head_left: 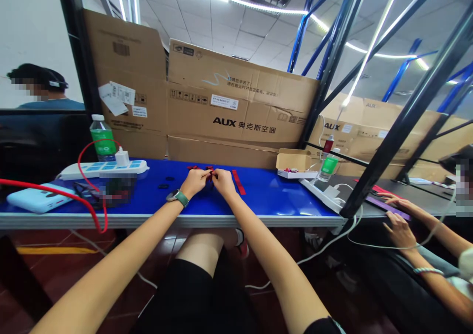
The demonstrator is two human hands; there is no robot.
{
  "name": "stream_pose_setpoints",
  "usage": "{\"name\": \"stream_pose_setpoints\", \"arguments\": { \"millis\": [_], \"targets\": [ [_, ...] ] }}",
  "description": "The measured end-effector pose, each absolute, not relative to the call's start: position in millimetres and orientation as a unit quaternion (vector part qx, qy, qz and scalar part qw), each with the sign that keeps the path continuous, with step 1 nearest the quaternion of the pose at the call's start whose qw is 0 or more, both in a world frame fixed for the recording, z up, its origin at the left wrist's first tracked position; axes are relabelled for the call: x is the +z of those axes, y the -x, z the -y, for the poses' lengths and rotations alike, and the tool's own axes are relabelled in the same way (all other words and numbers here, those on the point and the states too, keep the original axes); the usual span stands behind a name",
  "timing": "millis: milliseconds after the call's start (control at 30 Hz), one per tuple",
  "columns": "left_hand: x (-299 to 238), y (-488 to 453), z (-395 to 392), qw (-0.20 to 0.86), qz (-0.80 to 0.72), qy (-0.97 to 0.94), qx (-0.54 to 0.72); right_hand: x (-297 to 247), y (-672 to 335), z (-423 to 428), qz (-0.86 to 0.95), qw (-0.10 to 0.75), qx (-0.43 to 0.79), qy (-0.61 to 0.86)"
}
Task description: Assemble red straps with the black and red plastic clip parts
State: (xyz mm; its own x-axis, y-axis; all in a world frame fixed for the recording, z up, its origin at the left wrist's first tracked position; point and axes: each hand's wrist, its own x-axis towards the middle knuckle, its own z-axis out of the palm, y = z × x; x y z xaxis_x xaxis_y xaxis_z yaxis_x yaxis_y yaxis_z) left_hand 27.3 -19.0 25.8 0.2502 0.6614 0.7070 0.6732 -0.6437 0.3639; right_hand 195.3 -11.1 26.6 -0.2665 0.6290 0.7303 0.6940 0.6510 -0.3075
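Both my hands meet over the blue tabletop (273, 196), fingers pinched close together. My left hand (195, 181), with a green-strapped watch on the wrist, is closed on a small piece of red ribbon (210, 174). From the other side my right hand (222, 180) grips the same red piece; the fingers hide most of it. Just behind my left hand lies another bit of red ribbon (192, 167). A flat red strip (239, 182) rests to the right of my right hand. Small black pieces (163, 186) sit left of my left hand.
To the left are a white power strip (74, 171), a light-blue power bank (39, 197), a red cable (86, 208) and a water bottle (105, 139). A small open box (295, 171) stands back right. Cardboard (240, 112) walls the rear. A co-worker's hands (401, 225) are at right.
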Motion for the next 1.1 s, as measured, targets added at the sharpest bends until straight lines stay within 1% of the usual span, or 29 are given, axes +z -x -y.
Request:
{"name": "stream_pose_setpoints", "arguments": {
  "millis": [133,233,300,500,633,700,767,833,967,1033,1100],
  "targets": [
    [29.3,-27.4,22.2,-0.005,0.395,0.783,-0.481,28.2,-198.9,12.0,0.765,0.5,0.002,0.406],
    [32.9,-26.0,21.9,-0.065,0.362,0.763,-0.532,30.3,-200.1,13.3,0.74,0.546,0.054,0.389],
    [34.7,-24.8,21.0,-0.096,0.354,0.746,-0.555,31.1,-199.3,14.1,0.729,0.561,0.076,0.384],
    [36.9,-23.2,25.7,-0.133,0.363,0.725,-0.57,32.5,-200.6,16.7,0.742,0.556,0.078,0.367],
    [37.7,-21.8,29.3,-0.166,0.361,0.731,-0.555,35.6,-204.0,19.8,0.771,0.523,0.068,0.356],
    [37.9,-20.7,29.0,-0.173,0.374,0.722,-0.556,36.5,-203.2,20.1,0.774,0.517,0.085,0.357],
    [37.9,-20.2,28.1,-0.165,0.39,0.704,-0.57,35.9,-201.0,18.1,0.761,0.531,0.131,0.348],
    [37.8,-20.7,27.7,-0.141,0.396,0.703,-0.574,33.5,-198.7,14.1,0.736,0.548,0.214,0.334],
    [37.6,-23.7,28.9,-0.084,0.386,0.751,-0.53,28.0,-198.0,6.9,0.688,0.526,0.407,0.291],
    [37.3,-24.6,28.6,-0.071,0.389,0.748,-0.532,27.1,-199.7,6.4,0.669,0.519,0.458,0.272],
    [36.3,-24.9,26.6,-0.078,0.387,0.74,-0.545,27.6,-201.6,7.3,0.65,0.528,0.477,0.266]
  ]
}}
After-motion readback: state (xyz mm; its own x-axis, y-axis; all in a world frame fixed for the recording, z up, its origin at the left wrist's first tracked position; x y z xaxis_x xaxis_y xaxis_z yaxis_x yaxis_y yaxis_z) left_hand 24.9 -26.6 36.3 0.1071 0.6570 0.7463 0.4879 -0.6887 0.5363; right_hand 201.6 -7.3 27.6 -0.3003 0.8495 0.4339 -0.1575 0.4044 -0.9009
